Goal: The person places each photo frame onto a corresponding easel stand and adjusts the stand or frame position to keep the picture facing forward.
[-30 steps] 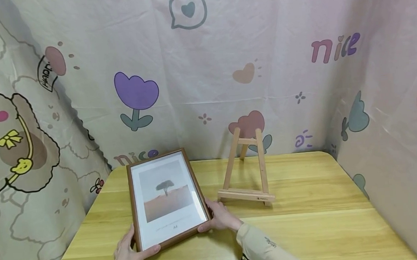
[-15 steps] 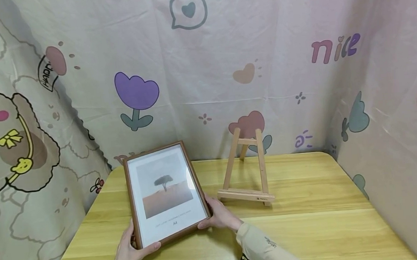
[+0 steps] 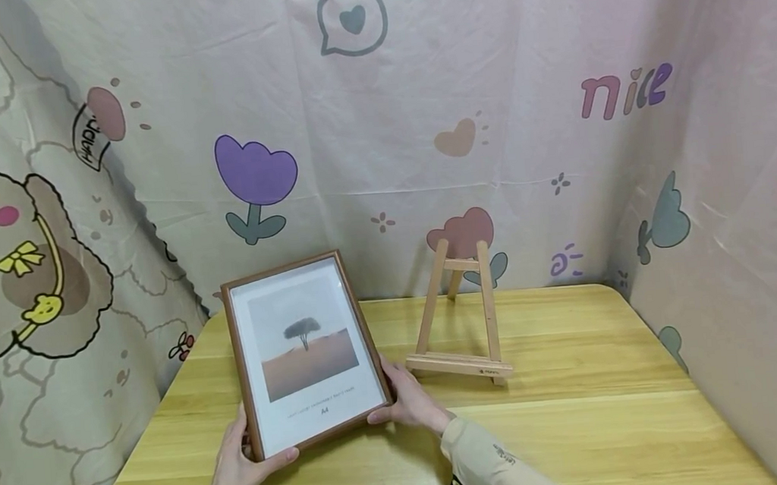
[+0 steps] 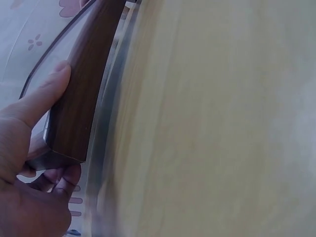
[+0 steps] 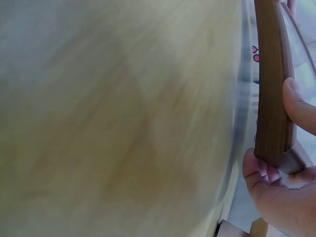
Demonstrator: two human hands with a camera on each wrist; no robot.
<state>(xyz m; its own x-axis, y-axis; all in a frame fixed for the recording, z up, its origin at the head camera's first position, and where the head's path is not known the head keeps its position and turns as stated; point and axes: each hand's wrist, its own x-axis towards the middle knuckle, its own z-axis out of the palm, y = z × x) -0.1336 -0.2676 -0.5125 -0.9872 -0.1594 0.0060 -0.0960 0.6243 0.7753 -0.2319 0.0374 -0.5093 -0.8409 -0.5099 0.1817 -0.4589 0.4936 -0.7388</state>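
Observation:
Both hands grip a brown wooden picture frame (image 3: 318, 438) by its two lower corners. Behind its clear front is a print of a tree on reddish ground. The frame leans back, its top edge above the table's far edge. My left hand (image 3: 236, 461) holds the lower left corner, thumb over the front edge; in the left wrist view its fingers curl behind the frame (image 4: 79, 108). At the lower right corner is my right hand (image 3: 411, 402); the right wrist view shows thumb in front and fingers curled behind the frame (image 5: 274, 98). The frame's back is hidden.
A small wooden easel (image 3: 490, 311) stands on the table (image 3: 580, 410) to the right of the picture frame, close to the right hand. A printed cloth (image 3: 379, 121) hangs behind the table and along both sides. A black band shows under the right sleeve (image 3: 494, 459).
The picture frame's top edge has risen, so the frame stands steeper than before. Both hands keep their hold on the lower corners and have barely moved. The easel has stayed put.

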